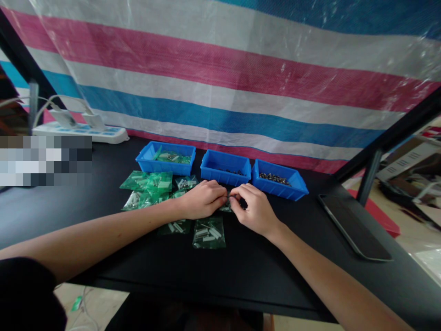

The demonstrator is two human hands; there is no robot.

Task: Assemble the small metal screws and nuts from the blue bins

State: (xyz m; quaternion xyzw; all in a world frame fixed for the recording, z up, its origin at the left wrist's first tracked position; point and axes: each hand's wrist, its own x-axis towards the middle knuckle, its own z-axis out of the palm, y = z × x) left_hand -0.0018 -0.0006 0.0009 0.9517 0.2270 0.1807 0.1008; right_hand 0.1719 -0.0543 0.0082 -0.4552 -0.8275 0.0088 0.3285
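I am holding both hands together over the middle of the black tabletop, just in front of the row of three blue bins. My left hand is lying knuckles up, its fingers curled in and its fingertips pressed together on a small thin part; my right hand is meeting it from the other side, thumb and forefinger pinching the same part. The part is tiny and partly hidden by my fingers, so I cannot tell what it is; its long axis seems to be running left to right, roughly parallel to the tabletop's front edge, one end pointing into each hand. Under my hands a green bag is peeking out. More bags are lying in a loose heap toward the left, and two bags are lying nearer the front edge, below my left wrist. The left bin is holding green bags, the middle bin a few dark bits, the right bin small metal pieces. A phone is lying face up near the right edge, and a power strip is sitting at the back left corner.
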